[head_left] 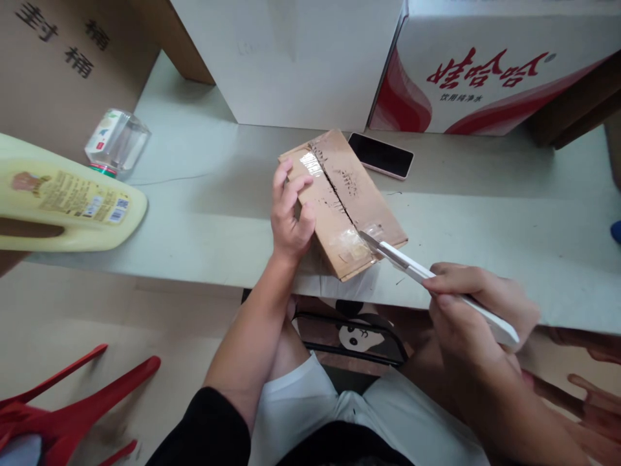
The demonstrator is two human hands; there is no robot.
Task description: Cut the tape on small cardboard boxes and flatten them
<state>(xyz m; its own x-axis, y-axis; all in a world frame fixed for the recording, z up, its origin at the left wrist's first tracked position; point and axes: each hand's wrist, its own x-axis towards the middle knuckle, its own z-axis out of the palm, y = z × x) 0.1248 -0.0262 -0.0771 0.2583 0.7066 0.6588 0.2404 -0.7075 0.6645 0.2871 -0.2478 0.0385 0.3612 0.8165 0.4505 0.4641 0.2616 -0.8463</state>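
A small brown cardboard box [359, 188] lies tilted on the table, with a dark slit along its top seam and clear tape at its near end. Along its left edge, my left hand [294, 210] grips it, fingers curled onto the top. My right hand [478, 307] is closed around a white utility knife [407, 262]. The extended blade meets the tape at the near end of the seam. Torn scraps of tape surround the slit.
Behind the box lies a phone [383, 155], with a white carton [301, 65] and a red-and-white carton [446, 84] farther back. At left are a clear bottle [119, 142] and a yellow jug [72, 200]. A red stool [72, 414] stands on the floor.
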